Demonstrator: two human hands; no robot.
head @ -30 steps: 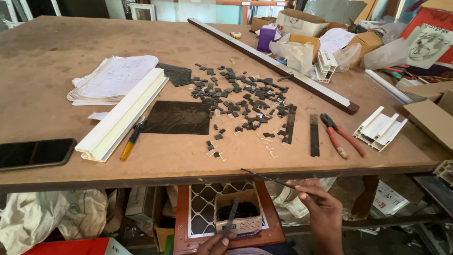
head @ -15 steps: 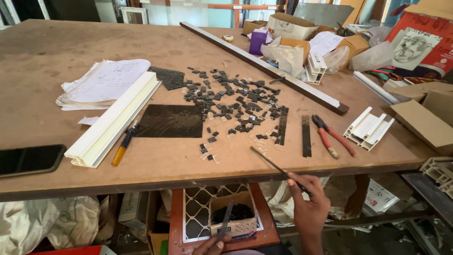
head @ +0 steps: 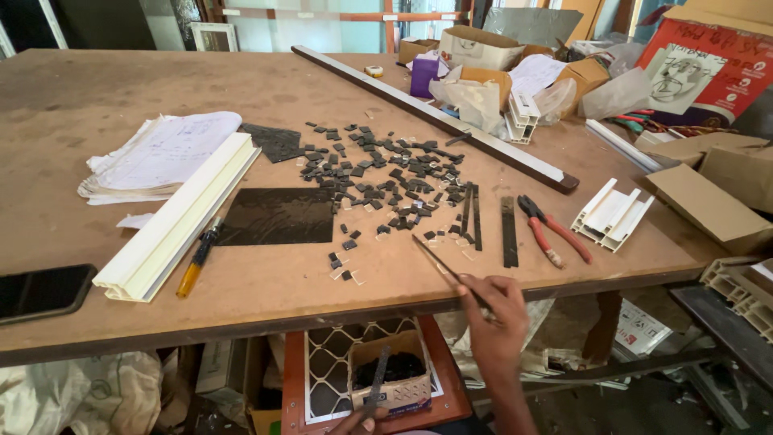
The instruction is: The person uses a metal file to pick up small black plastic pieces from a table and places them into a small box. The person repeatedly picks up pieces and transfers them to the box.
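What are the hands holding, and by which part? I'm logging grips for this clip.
The right hand grips a thin dark strip by its near end. The left hand pinches the lower end of a short dark strip.

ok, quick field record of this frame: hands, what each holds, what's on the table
right hand: grips a thin dark rod slanting up over the table edge
left hand: low under the table, holds a dark flat strip over a small cardboard box of dark bits
table centre: scattered small dark square pieces, black sheet
table right: red-handled pliers, dark strips
table left: white profile, paper stack, phone
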